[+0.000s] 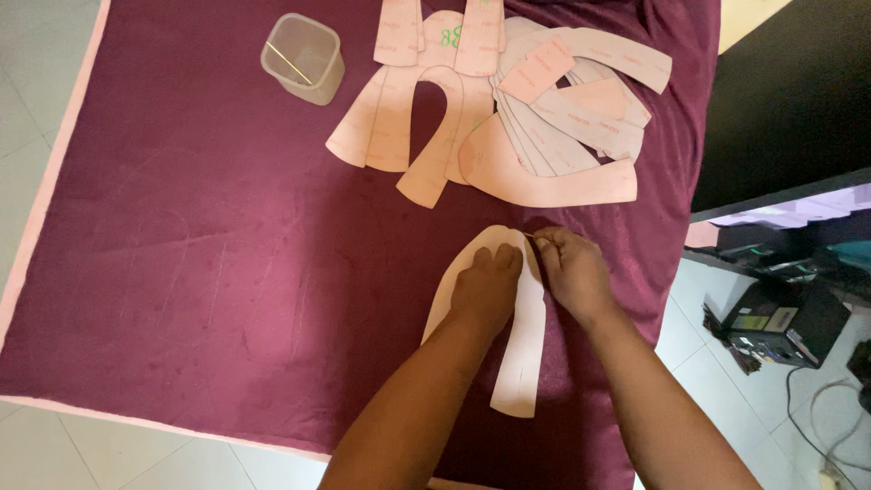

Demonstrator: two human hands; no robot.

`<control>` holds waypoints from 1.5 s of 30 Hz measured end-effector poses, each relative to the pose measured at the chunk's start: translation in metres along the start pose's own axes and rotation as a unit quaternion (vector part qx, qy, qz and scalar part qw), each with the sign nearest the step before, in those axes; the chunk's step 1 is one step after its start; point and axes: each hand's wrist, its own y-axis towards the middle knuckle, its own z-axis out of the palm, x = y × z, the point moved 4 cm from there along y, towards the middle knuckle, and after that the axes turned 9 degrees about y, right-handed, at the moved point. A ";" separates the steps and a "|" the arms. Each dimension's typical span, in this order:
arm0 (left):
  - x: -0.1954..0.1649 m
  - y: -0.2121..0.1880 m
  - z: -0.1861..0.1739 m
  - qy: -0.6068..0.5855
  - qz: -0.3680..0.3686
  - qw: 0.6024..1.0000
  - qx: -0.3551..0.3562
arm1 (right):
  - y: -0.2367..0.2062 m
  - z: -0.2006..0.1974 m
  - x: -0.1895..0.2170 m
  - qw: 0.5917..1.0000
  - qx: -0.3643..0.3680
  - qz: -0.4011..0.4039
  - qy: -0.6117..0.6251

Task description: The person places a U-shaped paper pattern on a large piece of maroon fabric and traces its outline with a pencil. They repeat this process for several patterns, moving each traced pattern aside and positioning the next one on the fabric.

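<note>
A pale pink curved paper pattern piece (524, 356) lies on the maroon cloth (209, 272). My left hand (486, 289) presses flat on the piece's upper part. Just to its right, my right hand (572, 270) pinches a thin marking tool at the piece's top edge; the tool is mostly hidden by the fingers.
A heap of similar pink pattern pieces (508, 100) lies at the top of the cloth. A clear plastic cup (303, 58) with a thin stick in it stands at the upper left. A dark table (789, 100) and black devices (780, 318) on the tiled floor are to the right.
</note>
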 end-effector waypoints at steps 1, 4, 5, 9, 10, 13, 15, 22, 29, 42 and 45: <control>0.000 0.002 0.001 0.004 0.001 1.000 -0.009 | 0.000 0.001 -0.001 1.000 -0.004 -0.001 0.013; -0.001 0.004 0.000 0.009 0.002 1.000 -0.019 | 0.002 0.006 -0.001 0.999 -0.011 0.003 0.043; -0.002 0.005 0.001 0.005 -0.005 1.000 -0.002 | 0.003 0.007 -0.002 0.999 -0.007 0.011 0.047; -0.007 0.006 0.001 0.046 -0.003 0.998 0.048 | 0.003 0.002 -0.004 1.000 0.020 0.004 0.014; -0.007 0.007 0.001 0.049 -0.002 0.997 0.055 | 0.003 0.000 -0.004 1.000 0.018 -0.013 -0.011; -0.007 0.007 0.001 0.042 -0.001 0.998 0.045 | 0.005 -0.002 -0.001 0.998 0.011 -0.054 -0.038; -0.006 0.005 0.000 0.018 -0.003 1.000 0.001 | 0.009 0.002 0.003 0.998 0.001 -0.067 0.013; -0.006 0.005 0.006 0.029 -0.004 0.999 0.016 | 0.010 -0.001 0.004 0.999 0.018 -0.008 -0.031; -0.005 0.005 0.004 0.053 0.002 0.999 -0.001 | 0.008 -0.002 0.002 0.999 0.036 -0.018 -0.015; -0.006 0.005 0.009 0.026 -0.017 1.000 0.002 | 0.009 0.000 -0.004 0.998 0.049 0.024 -0.037; -0.007 0.003 0.013 0.054 -0.011 0.998 0.030 | 0.000 0.000 -0.005 0.998 0.064 0.012 -0.026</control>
